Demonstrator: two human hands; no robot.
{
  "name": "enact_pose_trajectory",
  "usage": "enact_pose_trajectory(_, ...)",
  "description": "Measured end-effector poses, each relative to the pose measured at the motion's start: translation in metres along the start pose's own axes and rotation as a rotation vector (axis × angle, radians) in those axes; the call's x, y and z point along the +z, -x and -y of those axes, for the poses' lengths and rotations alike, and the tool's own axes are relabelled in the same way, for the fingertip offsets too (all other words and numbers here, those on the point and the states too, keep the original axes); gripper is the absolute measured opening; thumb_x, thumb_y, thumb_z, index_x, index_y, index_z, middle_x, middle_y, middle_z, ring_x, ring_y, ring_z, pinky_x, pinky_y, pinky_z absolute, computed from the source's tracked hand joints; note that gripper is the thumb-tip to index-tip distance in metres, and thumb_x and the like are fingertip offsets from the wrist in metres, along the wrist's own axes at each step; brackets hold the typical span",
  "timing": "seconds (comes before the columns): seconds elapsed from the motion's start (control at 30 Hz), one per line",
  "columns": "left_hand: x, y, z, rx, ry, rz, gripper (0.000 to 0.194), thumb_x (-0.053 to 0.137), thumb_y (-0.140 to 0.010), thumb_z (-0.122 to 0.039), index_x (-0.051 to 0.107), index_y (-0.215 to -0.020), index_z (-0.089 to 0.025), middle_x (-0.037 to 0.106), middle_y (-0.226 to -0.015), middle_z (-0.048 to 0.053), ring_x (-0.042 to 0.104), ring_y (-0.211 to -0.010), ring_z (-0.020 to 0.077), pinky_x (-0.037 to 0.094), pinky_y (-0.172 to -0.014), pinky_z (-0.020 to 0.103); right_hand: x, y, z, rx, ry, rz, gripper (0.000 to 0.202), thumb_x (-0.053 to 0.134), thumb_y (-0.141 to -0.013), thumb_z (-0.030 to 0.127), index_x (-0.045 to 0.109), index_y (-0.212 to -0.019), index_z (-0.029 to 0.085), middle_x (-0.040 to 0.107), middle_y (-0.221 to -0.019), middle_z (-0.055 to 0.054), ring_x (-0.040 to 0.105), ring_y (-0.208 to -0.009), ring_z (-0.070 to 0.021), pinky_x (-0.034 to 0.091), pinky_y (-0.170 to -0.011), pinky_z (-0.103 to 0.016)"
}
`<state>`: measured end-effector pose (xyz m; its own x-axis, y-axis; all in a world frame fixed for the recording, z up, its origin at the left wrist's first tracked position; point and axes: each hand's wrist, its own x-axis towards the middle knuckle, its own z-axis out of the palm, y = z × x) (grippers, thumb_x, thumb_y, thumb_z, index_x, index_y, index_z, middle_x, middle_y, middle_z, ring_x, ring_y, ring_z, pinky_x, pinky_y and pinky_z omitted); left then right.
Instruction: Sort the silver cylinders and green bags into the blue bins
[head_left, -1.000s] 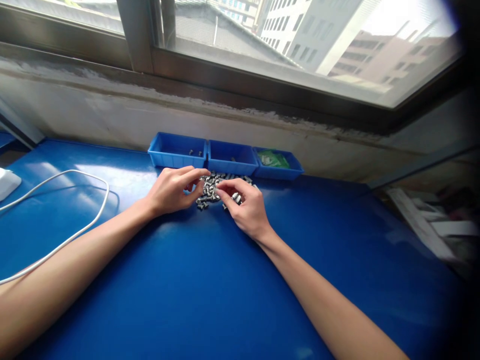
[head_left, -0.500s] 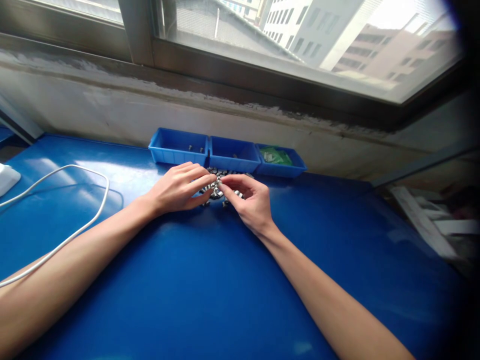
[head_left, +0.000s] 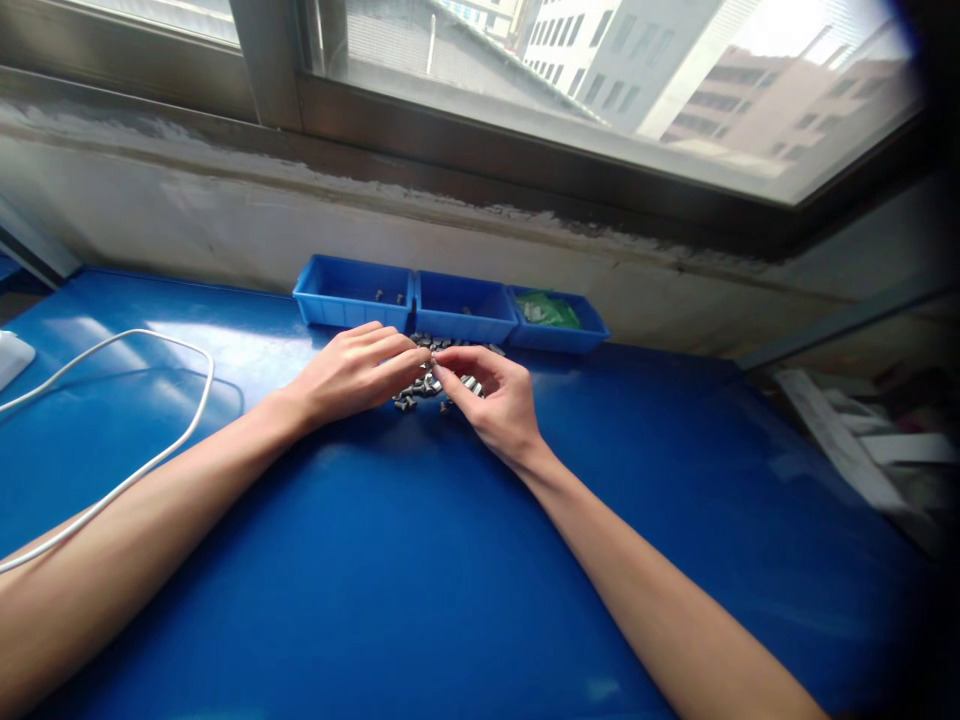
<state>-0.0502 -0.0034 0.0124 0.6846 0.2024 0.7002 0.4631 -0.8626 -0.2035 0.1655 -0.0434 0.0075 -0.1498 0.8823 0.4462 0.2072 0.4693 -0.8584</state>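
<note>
My left hand (head_left: 361, 370) reaches over a pile of small metal screws (head_left: 406, 404) on the blue table. Its fingers are bent together, the thumb is tucked out of sight, and what they hold is hidden. Facing it, my right hand (head_left: 495, 395) pinches a tiny shiny metal piece (head_left: 433, 361) between thumb and forefinger. The fingertips of both hands meet at this piece, just above the pile. Too little of it shows to tell its exact kind. Both hands cover part of the screws.
Behind the pile stand a left blue bin (head_left: 352, 312) with a few small metal parts, a middle blue bin (head_left: 465, 326), and a right bin holding a green bag (head_left: 551, 310). A white cable (head_left: 210, 375) runs across my left forearm. The window wall bounds the blue table (head_left: 420, 580).
My left thumb has drawn in under the fingers, uncovering more screws at the near left of the pile. The hands stay together, and the view has shifted slightly.
</note>
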Motion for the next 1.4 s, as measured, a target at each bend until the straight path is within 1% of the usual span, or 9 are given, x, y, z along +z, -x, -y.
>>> enact_pose_trajectory(0.1,0.002,0.0,0.001,-0.06,0.007,-0.041,0.01,0.058,-0.102,-0.024,0.066,-0.099,-0.018,0.076,-0.091,0.005,0.068,-0.076,0.0152,0.051,-0.074,0.028,-0.004,-0.001,0.004,-0.055,0.101,0.003,0.016,0.072,-0.092,0.028,0.074,-0.107,0.022,0.079,-0.104,-0.003,0.075,-0.089,-0.0188,0.061,-0.085,-0.033)
enact_pose_trajectory(0.17,0.002,0.0,0.006,-0.208,-0.013,-0.105,0.014,0.059,-0.101,-0.027,0.067,-0.094,-0.018,0.075,-0.087,0.004,0.068,-0.075,0.0151,0.051,-0.072,0.027,-0.009,-0.001,0.008,-0.155,0.279,0.023,0.012,0.068,-0.093,0.025,0.073,-0.103,0.022,0.078,-0.102,-0.005,0.073,-0.089,-0.0197,0.059,-0.085,-0.034)
enact_pose_trajectory(0.3,0.002,0.003,0.023,-0.563,-0.074,-0.256,0.023,0.058,-0.102,-0.034,0.069,-0.087,-0.02,0.07,-0.077,0.002,0.063,-0.065,0.0139,0.049,-0.064,0.028,-0.023,0.0,0.014,-0.42,0.699,0.253,0.01,0.063,-0.094,0.023,0.072,-0.095,0.019,0.076,-0.095,-0.009,0.065,-0.09,-0.0241,0.051,-0.086,-0.041)
enact_pose_trajectory(0.47,0.006,0.009,0.041,-0.66,-0.059,-0.317,0.023,0.062,-0.099,-0.039,0.071,-0.084,-0.023,0.07,-0.07,-0.001,0.062,-0.057,0.0144,0.047,-0.059,0.03,-0.032,-0.002,0.015,-0.531,0.939,0.44,0.013,0.062,-0.095,0.025,0.072,-0.09,0.017,0.072,-0.088,-0.009,0.057,-0.086,-0.0247,0.044,-0.08,-0.04)
enact_pose_trajectory(0.63,0.009,0.01,0.035,-0.642,-0.044,-0.283,0.021,0.062,-0.098,-0.036,0.073,-0.087,-0.022,0.07,-0.071,0.0,0.06,-0.056,0.0134,0.047,-0.061,0.029,-0.031,-0.004,0.014,-0.567,0.95,0.495,0.017,0.059,-0.097,0.021,0.072,-0.087,0.016,0.07,-0.088,-0.01,0.057,-0.084,-0.0226,0.046,-0.08,-0.036)
enact_pose_trajectory(0.77,0.009,0.005,0.018,-0.531,-0.027,-0.166,0.022,0.058,-0.099,-0.029,0.073,-0.087,-0.019,0.068,-0.072,0.001,0.059,-0.06,0.0126,0.045,-0.061,0.026,-0.031,-0.002,0.02,-0.578,0.99,0.528,0.016,0.06,-0.097,0.024,0.071,-0.088,0.015,0.07,-0.086,-0.01,0.058,-0.082,-0.0232,0.046,-0.08,-0.036)
enact_pose_trajectory(1.03,0.008,0.003,0.002,-0.421,-0.025,-0.046,0.02,0.058,-0.095,-0.02,0.071,-0.08,-0.018,0.066,-0.07,0.001,0.056,-0.058,0.0115,0.038,-0.056,0.025,-0.027,0.002,0.03,-0.43,1.04,0.609,0.017,0.058,-0.094,0.015,0.066,-0.079,0.017,0.07,-0.083,-0.008,0.061,-0.079,-0.0214,0.042,-0.073,-0.033)
enact_pose_trajectory(1.27,0.007,0.003,0.002,-0.409,-0.03,-0.048,0.02,0.057,-0.094,-0.02,0.07,-0.08,-0.019,0.066,-0.07,0.001,0.055,-0.057,0.0114,0.038,-0.055,0.024,-0.025,0.003,0.024,-0.355,0.901,0.56,0.011,0.059,-0.089,0.011,0.066,-0.083,0.017,0.069,-0.085,-0.007,0.062,-0.079,-0.0203,0.045,-0.074,-0.032)
enact_pose_trajectory(1.4,0.006,0.002,0.001,-0.376,0.059,-0.039,0.017,0.057,-0.095,-0.021,0.071,-0.085,-0.018,0.067,-0.073,0.0,0.055,-0.058,0.0105,0.041,-0.058,0.023,-0.022,0.004,0.021,-0.269,0.603,0.39,0.011,0.062,-0.084,0.01,0.067,-0.081,0.019,0.069,-0.078,-0.002,0.062,-0.071,-0.0162,0.049,-0.071,-0.029)
